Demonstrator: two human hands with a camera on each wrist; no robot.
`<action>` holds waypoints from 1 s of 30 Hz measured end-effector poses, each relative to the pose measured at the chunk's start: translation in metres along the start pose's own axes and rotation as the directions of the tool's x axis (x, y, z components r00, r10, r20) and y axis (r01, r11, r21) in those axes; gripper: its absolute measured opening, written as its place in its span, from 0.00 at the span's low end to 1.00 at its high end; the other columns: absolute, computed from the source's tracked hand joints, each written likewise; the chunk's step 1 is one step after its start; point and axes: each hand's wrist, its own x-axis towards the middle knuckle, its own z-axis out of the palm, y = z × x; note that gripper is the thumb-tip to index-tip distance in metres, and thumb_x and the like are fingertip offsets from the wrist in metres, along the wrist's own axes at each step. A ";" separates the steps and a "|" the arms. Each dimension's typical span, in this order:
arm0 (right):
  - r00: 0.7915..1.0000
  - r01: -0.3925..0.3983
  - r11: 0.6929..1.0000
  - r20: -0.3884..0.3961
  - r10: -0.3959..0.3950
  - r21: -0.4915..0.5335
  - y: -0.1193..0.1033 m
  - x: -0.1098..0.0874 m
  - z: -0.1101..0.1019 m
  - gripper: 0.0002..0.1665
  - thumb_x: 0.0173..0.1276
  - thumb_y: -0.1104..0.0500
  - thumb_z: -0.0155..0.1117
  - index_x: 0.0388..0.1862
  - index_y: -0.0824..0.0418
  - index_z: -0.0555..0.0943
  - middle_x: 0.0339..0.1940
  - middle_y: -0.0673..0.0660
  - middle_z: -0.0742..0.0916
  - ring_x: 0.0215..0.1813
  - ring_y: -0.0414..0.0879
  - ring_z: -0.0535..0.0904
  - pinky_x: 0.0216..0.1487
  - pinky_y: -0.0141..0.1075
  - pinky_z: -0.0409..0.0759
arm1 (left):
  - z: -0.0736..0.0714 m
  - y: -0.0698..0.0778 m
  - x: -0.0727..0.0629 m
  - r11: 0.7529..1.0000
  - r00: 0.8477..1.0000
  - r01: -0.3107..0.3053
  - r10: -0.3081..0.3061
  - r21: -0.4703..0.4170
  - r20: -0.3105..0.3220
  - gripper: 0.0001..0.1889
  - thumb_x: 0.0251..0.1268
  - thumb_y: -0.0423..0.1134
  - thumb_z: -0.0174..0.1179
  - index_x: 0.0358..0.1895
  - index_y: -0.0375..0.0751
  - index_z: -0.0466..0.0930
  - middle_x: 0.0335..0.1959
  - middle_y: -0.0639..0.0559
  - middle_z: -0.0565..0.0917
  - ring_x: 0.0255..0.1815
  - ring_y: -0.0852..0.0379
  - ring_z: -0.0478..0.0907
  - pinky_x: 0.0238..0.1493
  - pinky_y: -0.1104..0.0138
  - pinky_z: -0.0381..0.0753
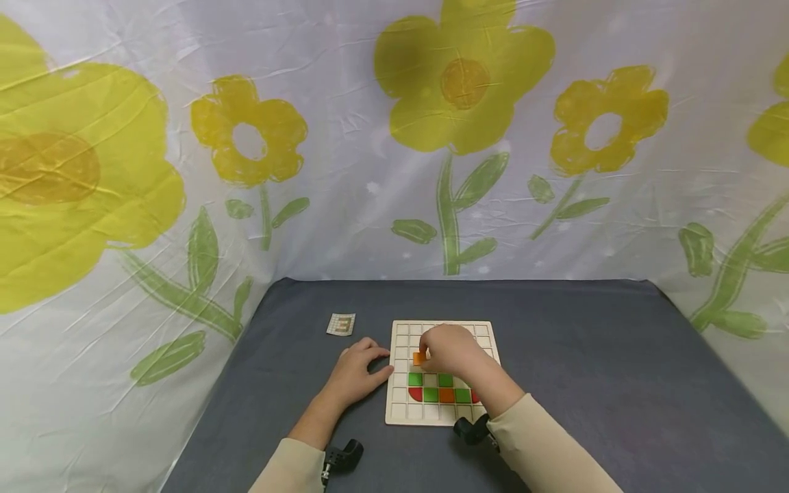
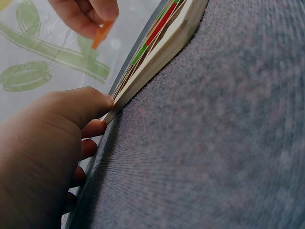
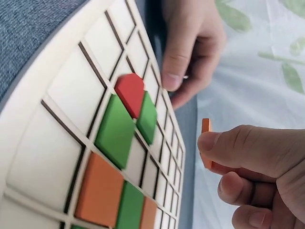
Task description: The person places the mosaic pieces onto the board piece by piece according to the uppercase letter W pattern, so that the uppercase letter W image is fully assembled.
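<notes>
A pale wooden grid board (image 1: 397,411) lies on the dark table. My right hand (image 1: 453,350) is over its upper middle, pinching a thin orange square tile (image 1: 418,359) between thumb and fingers. In the right wrist view this orange tile (image 3: 206,125) stands on edge, apart from the board. My left hand (image 1: 355,373) touches the board's left edge with thumb and fingertips. Green tiles (image 1: 430,395), an orange tile (image 1: 446,396) and red round-edged tiles (image 1: 416,394) sit in the board's lower cells. My right hand and forearm hide part of the board's right side.
A small paper card (image 1: 341,324) with a brown pattern on a grid lies beyond the board, to its left. The grey tablecloth (image 1: 585,356) reaches back to a white curtain (image 1: 345,171) printed with yellow flowers.
</notes>
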 end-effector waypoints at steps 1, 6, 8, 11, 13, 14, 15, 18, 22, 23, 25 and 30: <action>1.000 0.003 1.000 0.001 -0.003 -0.013 -0.001 0.002 0.002 0.09 0.62 0.51 0.78 0.38 0.53 0.91 0.27 0.46 0.85 0.27 0.43 0.77 0.33 0.42 0.79 | 0.000 0.000 0.000 1.000 1.000 -0.001 0.001 -0.002 0.001 0.14 0.66 0.47 0.70 0.51 0.49 0.89 0.42 0.56 0.78 0.41 0.57 0.76 0.50 0.54 0.74; 1.000 0.007 0.999 0.009 -0.006 -0.042 -0.002 0.009 0.011 0.10 0.61 0.50 0.79 0.36 0.53 0.91 0.34 0.47 0.89 0.31 0.43 0.81 0.36 0.43 0.81 | -0.001 0.000 0.001 1.000 1.000 -0.008 0.008 -0.001 -0.002 0.14 0.66 0.47 0.70 0.51 0.48 0.89 0.41 0.56 0.78 0.41 0.57 0.76 0.49 0.54 0.73; 1.000 0.004 0.999 0.017 -0.004 -0.042 -0.002 0.011 0.014 0.10 0.61 0.50 0.79 0.37 0.54 0.91 0.34 0.48 0.89 0.31 0.43 0.81 0.37 0.43 0.81 | -0.001 0.000 0.001 1.000 1.000 -0.009 0.009 0.003 -0.003 0.13 0.66 0.47 0.70 0.51 0.48 0.89 0.41 0.57 0.78 0.41 0.57 0.76 0.49 0.55 0.74; 1.000 -0.002 0.999 0.023 0.003 -0.046 -0.001 0.013 0.018 0.10 0.64 0.50 0.77 0.39 0.54 0.91 0.36 0.48 0.89 0.32 0.43 0.82 0.38 0.43 0.82 | -0.001 0.000 0.001 1.000 1.000 -0.012 0.012 0.001 -0.001 0.14 0.66 0.47 0.70 0.51 0.48 0.89 0.41 0.57 0.78 0.41 0.57 0.76 0.49 0.55 0.73; 1.000 -0.005 0.999 0.024 0.006 -0.048 0.000 0.014 0.020 0.09 0.66 0.50 0.76 0.40 0.54 0.91 0.37 0.48 0.90 0.34 0.44 0.83 0.38 0.43 0.82 | -0.001 0.000 0.001 1.000 1.000 -0.012 0.012 -0.001 -0.002 0.14 0.66 0.47 0.70 0.51 0.48 0.89 0.41 0.56 0.78 0.41 0.57 0.76 0.49 0.55 0.73; 1.000 -0.007 0.999 0.023 0.008 -0.046 0.001 0.014 0.021 0.09 0.66 0.50 0.75 0.40 0.53 0.91 0.38 0.49 0.90 0.34 0.44 0.83 0.39 0.44 0.82 | -0.001 0.000 0.001 1.000 1.000 -0.012 0.012 -0.002 -0.003 0.14 0.66 0.47 0.70 0.51 0.48 0.89 0.41 0.56 0.78 0.41 0.57 0.76 0.49 0.54 0.73; 1.000 -0.008 0.999 0.024 0.010 -0.045 0.001 0.014 0.021 0.09 0.67 0.51 0.75 0.40 0.53 0.91 0.38 0.49 0.90 0.35 0.44 0.83 0.39 0.44 0.82 | -0.001 0.000 0.000 1.000 1.000 -0.011 0.011 -0.004 -0.005 0.14 0.66 0.46 0.70 0.51 0.48 0.89 0.41 0.56 0.78 0.41 0.57 0.76 0.49 0.54 0.73; 1.000 -0.003 0.999 0.017 0.004 -0.043 0.002 0.014 0.023 0.07 0.68 0.52 0.74 0.39 0.52 0.91 0.37 0.48 0.90 0.34 0.43 0.82 0.39 0.43 0.82 | 0.000 0.000 0.000 1.000 1.000 -0.008 0.008 0.000 -0.011 0.13 0.65 0.46 0.71 0.50 0.48 0.89 0.41 0.56 0.78 0.41 0.57 0.77 0.49 0.54 0.73; 1.000 0.024 0.999 0.006 -0.024 -0.045 0.003 0.014 0.026 0.04 0.66 0.53 0.76 0.36 0.51 0.91 0.35 0.47 0.89 0.34 0.43 0.82 0.37 0.42 0.82 | 0.000 0.000 0.001 1.000 1.000 -0.005 0.005 0.005 -0.009 0.13 0.65 0.46 0.71 0.50 0.49 0.89 0.41 0.57 0.78 0.41 0.57 0.77 0.49 0.54 0.73; 1.000 0.026 0.998 0.006 -0.026 -0.048 0.003 0.014 0.027 0.03 0.66 0.53 0.76 0.36 0.50 0.91 0.36 0.46 0.89 0.34 0.42 0.82 0.37 0.42 0.82 | 0.000 0.000 0.001 1.000 1.000 -0.005 0.005 0.002 -0.008 0.13 0.65 0.46 0.71 0.50 0.48 0.89 0.41 0.57 0.78 0.41 0.57 0.77 0.49 0.54 0.73; 1.000 0.029 0.998 0.003 -0.029 -0.050 0.003 0.014 0.029 0.03 0.66 0.53 0.76 0.37 0.50 0.91 0.36 0.47 0.90 0.35 0.43 0.83 0.37 0.42 0.82 | 0.000 0.000 0.001 1.000 1.000 -0.006 0.006 0.000 -0.006 0.13 0.65 0.46 0.71 0.50 0.48 0.89 0.41 0.56 0.78 0.41 0.57 0.77 0.49 0.54 0.73; 1.000 0.015 0.998 0.002 -0.015 -0.056 0.001 0.014 0.029 0.04 0.67 0.54 0.75 0.39 0.50 0.92 0.39 0.47 0.90 0.37 0.44 0.84 0.37 0.43 0.82 | 0.000 0.001 0.001 1.000 1.000 -0.008 0.008 0.003 -0.004 0.13 0.66 0.46 0.71 0.50 0.48 0.89 0.41 0.56 0.79 0.41 0.57 0.76 0.48 0.54 0.74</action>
